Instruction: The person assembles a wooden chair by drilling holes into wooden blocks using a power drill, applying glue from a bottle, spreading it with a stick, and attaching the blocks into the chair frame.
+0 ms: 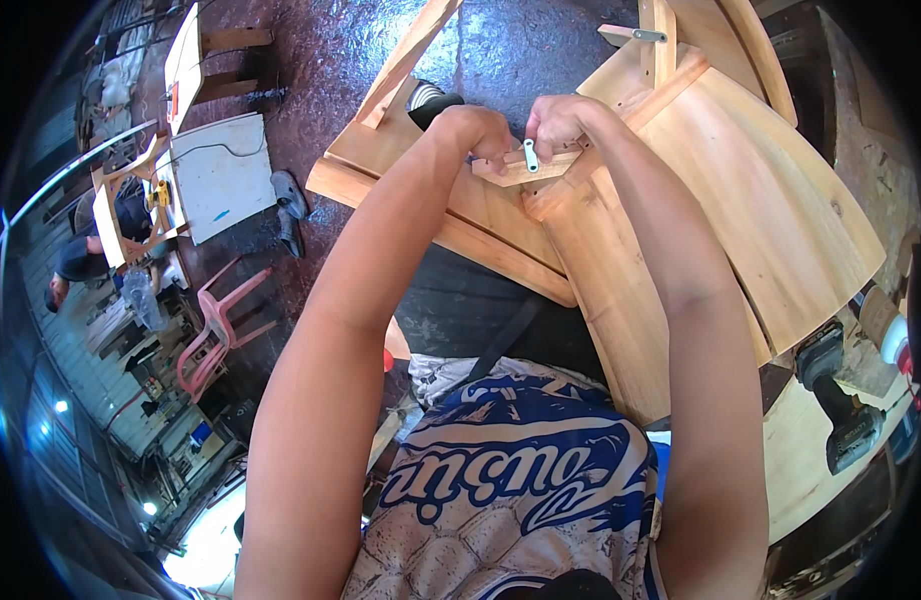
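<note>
A short wooden strip (pixel 515 172) lies across the corner of a wooden chair-like frame (pixel 590 235). My left hand (pixel 480 132) is closed at the strip's left end, with the fingertips partly hidden. Close beside it, my right hand (pixel 560 122) is closed with its fingers around a small pale metal plate with holes (pixel 530 156), which stands against the strip. Whether the plate is fastened to the strip I cannot tell. A similar metal plate (pixel 648 35) sits on a wooden leg at the upper right.
A cordless drill (pixel 840 420) lies on a board at the right. Leftward are a pink plastic chair (pixel 215 330), a white panel (pixel 220 175) and sandals (pixel 290 210) on the dark floor. Another person (pixel 80 260) is near a wooden frame at the far left.
</note>
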Action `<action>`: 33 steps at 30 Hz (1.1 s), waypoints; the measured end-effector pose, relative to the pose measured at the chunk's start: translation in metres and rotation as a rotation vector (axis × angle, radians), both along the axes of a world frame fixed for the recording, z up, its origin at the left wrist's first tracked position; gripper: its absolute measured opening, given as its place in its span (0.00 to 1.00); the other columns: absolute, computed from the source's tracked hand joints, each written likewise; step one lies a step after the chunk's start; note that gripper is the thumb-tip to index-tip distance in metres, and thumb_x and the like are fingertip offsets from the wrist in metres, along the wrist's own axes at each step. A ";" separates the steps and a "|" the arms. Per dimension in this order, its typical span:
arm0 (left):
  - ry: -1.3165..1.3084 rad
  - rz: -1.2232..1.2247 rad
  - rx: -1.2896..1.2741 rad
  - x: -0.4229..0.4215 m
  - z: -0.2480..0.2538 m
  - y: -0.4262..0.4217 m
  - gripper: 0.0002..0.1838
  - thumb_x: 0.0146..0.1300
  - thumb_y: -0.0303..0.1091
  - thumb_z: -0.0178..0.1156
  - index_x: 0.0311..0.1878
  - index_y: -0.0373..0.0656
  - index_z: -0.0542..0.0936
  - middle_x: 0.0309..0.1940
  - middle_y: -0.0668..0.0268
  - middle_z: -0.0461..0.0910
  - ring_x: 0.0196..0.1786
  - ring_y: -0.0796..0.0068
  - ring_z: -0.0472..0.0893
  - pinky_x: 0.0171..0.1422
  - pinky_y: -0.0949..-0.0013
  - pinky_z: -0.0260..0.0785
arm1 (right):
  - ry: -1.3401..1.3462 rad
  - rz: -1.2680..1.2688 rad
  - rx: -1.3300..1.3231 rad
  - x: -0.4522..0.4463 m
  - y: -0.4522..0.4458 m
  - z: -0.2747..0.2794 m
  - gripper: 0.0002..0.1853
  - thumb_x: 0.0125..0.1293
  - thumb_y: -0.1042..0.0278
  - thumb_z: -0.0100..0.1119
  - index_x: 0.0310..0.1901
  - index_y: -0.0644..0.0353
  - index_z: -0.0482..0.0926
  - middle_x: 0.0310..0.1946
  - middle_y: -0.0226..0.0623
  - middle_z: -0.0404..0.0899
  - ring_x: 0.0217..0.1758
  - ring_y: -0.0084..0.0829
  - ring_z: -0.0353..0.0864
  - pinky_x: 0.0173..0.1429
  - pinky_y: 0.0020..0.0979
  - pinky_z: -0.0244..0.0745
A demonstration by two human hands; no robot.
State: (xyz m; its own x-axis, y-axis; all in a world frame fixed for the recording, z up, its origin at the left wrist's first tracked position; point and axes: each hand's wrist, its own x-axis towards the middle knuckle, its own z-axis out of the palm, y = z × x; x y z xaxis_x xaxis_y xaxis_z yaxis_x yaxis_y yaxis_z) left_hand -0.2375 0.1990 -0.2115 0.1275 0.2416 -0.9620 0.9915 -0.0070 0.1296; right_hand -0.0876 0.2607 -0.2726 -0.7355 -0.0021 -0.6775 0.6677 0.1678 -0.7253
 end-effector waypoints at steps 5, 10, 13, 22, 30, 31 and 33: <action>0.003 -0.005 0.004 0.000 0.004 0.001 0.23 0.50 0.50 0.75 0.48 0.49 0.87 0.46 0.62 0.86 0.49 0.60 0.84 0.53 0.57 0.76 | -0.029 0.017 -0.014 -0.001 0.001 0.003 0.24 0.38 0.71 0.76 0.44 0.58 0.88 0.34 0.35 0.86 0.36 0.31 0.82 0.39 0.36 0.77; -0.006 -0.024 0.000 0.002 0.007 0.002 0.23 0.51 0.50 0.75 0.47 0.48 0.87 0.46 0.62 0.86 0.50 0.60 0.84 0.53 0.57 0.76 | -0.043 0.008 -0.018 0.000 0.001 0.002 0.23 0.38 0.71 0.76 0.43 0.57 0.88 0.33 0.34 0.85 0.34 0.31 0.82 0.37 0.36 0.76; 0.005 -0.010 -0.004 0.003 0.008 0.003 0.22 0.51 0.50 0.74 0.46 0.48 0.87 0.46 0.63 0.87 0.50 0.61 0.84 0.53 0.58 0.75 | -0.044 -0.001 -0.025 0.000 0.001 0.003 0.23 0.38 0.71 0.76 0.43 0.57 0.88 0.33 0.34 0.85 0.34 0.31 0.82 0.37 0.36 0.76; 0.017 0.031 -0.054 0.008 0.014 0.005 0.31 0.47 0.48 0.77 0.56 0.46 0.84 0.50 0.57 0.85 0.55 0.57 0.82 0.58 0.58 0.73 | -0.066 -0.012 -0.016 0.002 0.001 0.009 0.24 0.37 0.70 0.76 0.44 0.56 0.88 0.33 0.34 0.85 0.34 0.32 0.82 0.36 0.37 0.76; 0.012 0.025 -0.052 0.008 0.014 0.004 0.31 0.47 0.48 0.77 0.55 0.45 0.84 0.50 0.57 0.85 0.55 0.57 0.82 0.58 0.58 0.73 | -0.050 -0.027 -0.017 0.003 0.000 0.013 0.24 0.37 0.71 0.75 0.43 0.57 0.88 0.31 0.35 0.84 0.32 0.31 0.81 0.34 0.37 0.75; 0.012 0.026 -0.052 0.008 0.014 0.005 0.31 0.47 0.48 0.77 0.55 0.45 0.84 0.50 0.57 0.85 0.55 0.57 0.82 0.58 0.58 0.73 | -0.050 -0.027 -0.017 0.003 0.000 0.012 0.24 0.37 0.71 0.75 0.43 0.57 0.88 0.31 0.35 0.84 0.32 0.31 0.81 0.34 0.37 0.75; 0.016 0.045 -0.058 0.007 0.013 0.004 0.31 0.47 0.47 0.76 0.56 0.45 0.84 0.50 0.57 0.85 0.55 0.57 0.82 0.58 0.59 0.73 | -0.058 -0.032 -0.030 0.003 0.000 0.011 0.23 0.38 0.71 0.74 0.43 0.57 0.87 0.30 0.34 0.83 0.31 0.30 0.80 0.33 0.36 0.73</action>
